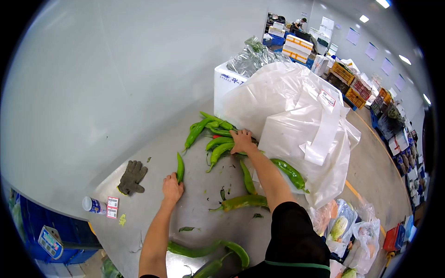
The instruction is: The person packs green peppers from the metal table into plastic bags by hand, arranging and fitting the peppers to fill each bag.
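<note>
My left hand (172,188) is closed around the lower end of a green chili pepper (180,166), which points up and away from me over the metal table (194,199). Farther off, my right hand (242,141) lies with fingers spread on a pile of long green peppers (220,147); whether it grips one is hidden. A bit of red shows within that pile. Other green peppers lie nearer to me, among them a curved one (247,177), a yellowish-green one (243,202) and a few at the table's front.
A grey work glove (132,178), a small canister (94,205) and barcode labels (112,207) lie at the left. A foam box (227,88) and a big white plastic bag (296,116) stand at the back right. Bagged vegetables (340,227) sit at the right; a person (299,24) works far behind.
</note>
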The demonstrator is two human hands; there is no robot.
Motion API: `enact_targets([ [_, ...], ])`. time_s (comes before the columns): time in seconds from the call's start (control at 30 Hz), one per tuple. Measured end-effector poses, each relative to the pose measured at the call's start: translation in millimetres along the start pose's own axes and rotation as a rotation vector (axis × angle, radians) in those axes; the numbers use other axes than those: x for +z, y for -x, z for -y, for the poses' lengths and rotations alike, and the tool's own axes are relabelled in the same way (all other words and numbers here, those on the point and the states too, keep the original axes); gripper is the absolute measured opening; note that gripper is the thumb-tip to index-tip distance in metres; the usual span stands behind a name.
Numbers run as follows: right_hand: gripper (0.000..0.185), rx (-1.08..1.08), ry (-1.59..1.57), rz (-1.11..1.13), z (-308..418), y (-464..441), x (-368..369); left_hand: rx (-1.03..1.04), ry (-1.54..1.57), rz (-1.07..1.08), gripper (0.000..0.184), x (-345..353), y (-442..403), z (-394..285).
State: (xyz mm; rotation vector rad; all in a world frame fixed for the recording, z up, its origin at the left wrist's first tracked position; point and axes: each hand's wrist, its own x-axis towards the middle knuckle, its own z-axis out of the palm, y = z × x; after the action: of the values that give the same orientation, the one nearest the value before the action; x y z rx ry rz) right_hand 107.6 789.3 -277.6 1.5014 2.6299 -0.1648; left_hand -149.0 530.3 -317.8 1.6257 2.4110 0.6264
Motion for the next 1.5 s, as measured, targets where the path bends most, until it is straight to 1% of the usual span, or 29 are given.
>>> enact_targets([
  [0.07,0.105,0.068,-0.06,0.068,3,-3,0,-0.033,0.002,0.026,0.038,-8,3,-1],
  [0.1,0.104,0.105,-0.09,0.101,4,-3,-1,-0.061,0.098,0.063,0.036,-12,4,0],
  [0.17,0.098,0.15,-0.099,0.041,16,7,10,-0.118,0.293,0.142,0.033,-16,11,5],
  [0.2,0.095,0.17,-0.102,0.011,20,11,14,-0.171,0.451,0.145,0.031,-14,15,10],
  [0.27,0.088,0.162,-0.158,0.059,19,14,15,-0.282,0.766,0.146,0.028,-9,26,19],
  [0.37,0.081,0.144,-0.182,0.078,26,27,-2,-0.53,1.126,0.287,0.03,-40,47,11],
  [0.4,0.079,0.14,-0.178,0.078,31,38,-13,-0.53,1.206,0.269,0.03,-50,55,8],
  [0.5,0.087,0.114,-0.262,0.02,44,68,-40,-0.511,1.416,0.211,0.03,-69,78,2],
  [0.6,0.087,-0.007,-0.606,-0.015,52,103,-64,-0.468,1.536,0.156,0.033,-88,97,-9],
  [0.67,0.085,-0.098,-0.731,-0.098,69,133,-84,-0.433,1.597,0.116,0.033,-105,109,-35],
  [0.7,0.084,-0.143,-0.795,-0.138,80,149,-93,-0.405,1.604,0.115,0.032,-110,114,-44],
  [0.8,0.08,-0.232,-1.173,-0.041,112,184,-111,-0.331,1.641,0.087,0.03,-127,129,-72],
  [0.9,0.076,-0.439,-1.409,-0.107,147,207,-118,-0.268,1.612,-0.015,0.033,-134,145,-78],
  [0.93,0.07,-0.488,-1.521,0.018,156,215,-116,-0.25,1.627,-0.06,0.034,-137,150,-78],
  [1.03,0.06,-0.478,-1.987,0.565,196,253,-99,-0.216,1.64,-0.21,0.036,-147,172,-76],
  [1.1,0.057,-0.428,-2.098,0.638,226,277,-83,-0.227,1.608,-0.343,0.037,-158,196,-81],
  [1.13,0.056,-0.398,-2.152,0.675,240,289,-74,-0.226,1.566,-0.339,0.039,-164,210,-80],
  [1.23,0.057,-0.414,-2.125,0.617,283,318,-43,-0.308,1.503,-0.439,0.039,-144,248,-40],
  [1.27,0.056,-0.416,-2.115,0.714,294,325,-34,-0.299,1.273,-0.465,0.04,-134,263,-20],
  [1.33,0.054,-0.412,-2.089,0.918,315,339,-16,-0.334,1.141,-0.517,0.041,-129,299,0],
  [1.37,0.05,-0.408,-2.082,0.982,325,345,-9,-0.351,1.074,-0.545,0.041,-128,310,7],
  [1.4,0.047,-0.4,-2.075,1.047,336,352,-3,-0.35,0.878,-0.555,0.041,-141,326,3],
  [1.43,0.044,-0.391,-2.067,1.113,347,359,3,-0.363,0.857,-0.569,0.04,-145,338,6],
  [1.47,0.041,-0.416,-2.038,1.131,357,366,8,-0.378,0.836,-0.586,0.04,-148,349,10],
  [1.5,0.041,-0.384,-1.992,1.092,364,372,10,-0.407,0.813,-0.61,0.039,-150,364,16],
])
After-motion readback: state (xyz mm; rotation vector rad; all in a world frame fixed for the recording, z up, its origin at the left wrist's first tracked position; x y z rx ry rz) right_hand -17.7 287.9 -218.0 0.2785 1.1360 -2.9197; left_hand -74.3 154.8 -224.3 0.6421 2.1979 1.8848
